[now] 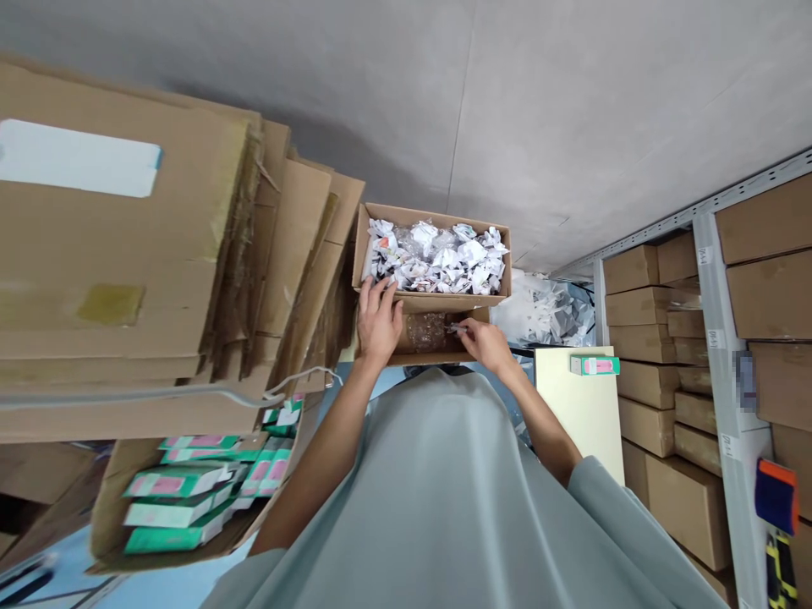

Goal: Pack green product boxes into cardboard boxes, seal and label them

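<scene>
Left hand (pixel 379 320) rests open on the cardboard box (pixel 437 340) (bubble wrap (pixel 426 328) inside); right hand (pixel 483 342) pinches a small item, its grip nearly closed.

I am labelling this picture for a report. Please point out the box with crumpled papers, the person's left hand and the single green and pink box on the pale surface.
Box with crumpled papers (pixel 432 300): head view, front cardboard wall.
Left hand (pixel 379 321): head view, back of hand.
Green and pink box (pixel 595 365): head view, pink side face.

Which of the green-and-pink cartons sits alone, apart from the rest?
The single green-and-pink carton lying on the pale yellow surface, beyond the person's right hand. All the others are piled together in the open brown cardboard box on the left-hand side.
</scene>
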A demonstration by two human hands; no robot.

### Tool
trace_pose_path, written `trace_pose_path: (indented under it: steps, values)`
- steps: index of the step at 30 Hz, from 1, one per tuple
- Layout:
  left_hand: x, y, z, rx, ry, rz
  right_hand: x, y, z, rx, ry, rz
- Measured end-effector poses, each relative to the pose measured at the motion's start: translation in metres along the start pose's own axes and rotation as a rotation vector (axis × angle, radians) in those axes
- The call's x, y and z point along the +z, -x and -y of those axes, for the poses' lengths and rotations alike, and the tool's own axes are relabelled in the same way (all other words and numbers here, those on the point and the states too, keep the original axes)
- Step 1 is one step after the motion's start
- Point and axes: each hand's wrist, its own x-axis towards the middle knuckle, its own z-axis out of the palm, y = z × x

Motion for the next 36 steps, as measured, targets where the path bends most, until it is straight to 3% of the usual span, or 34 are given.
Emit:
trace_pose_path:
  steps: [6, 10, 15, 23, 33, 36]
  values:
    - [0.0, -0.005, 0.0, -0.002, 0.005, -0.014, -0.034, -0.018, -0.032, 0.035, -0.126, -0.303]
    - [0.001, -0.007, -0.001, -0.006, 0.006, -0.035, -0.063, -0.044, -0.038, 0.106, -0.072, -0.394]
    - [0.0, -0.006, -0.004, -0.008, 0.009, -0.034, -0.08, -0.089, -0.025, 0.101, 0.003, -0.349]
    - [0.001, -0.004, -0.005, -0.012, -0.007, -0.047, -0.08, -0.153, -0.005, 0.147, 0.138, -0.172]
    - [0.003, 0.0, -0.002, 0.005, -0.001, -0.054, -0.075, -0.152, -0.001, 0.204, 0.152, -0.198]
    - [0.003, -0.001, 0.0, 0.014, 0.012, -0.058, -0.075, -0.145, 0.001, 0.204, 0.128, -0.263]
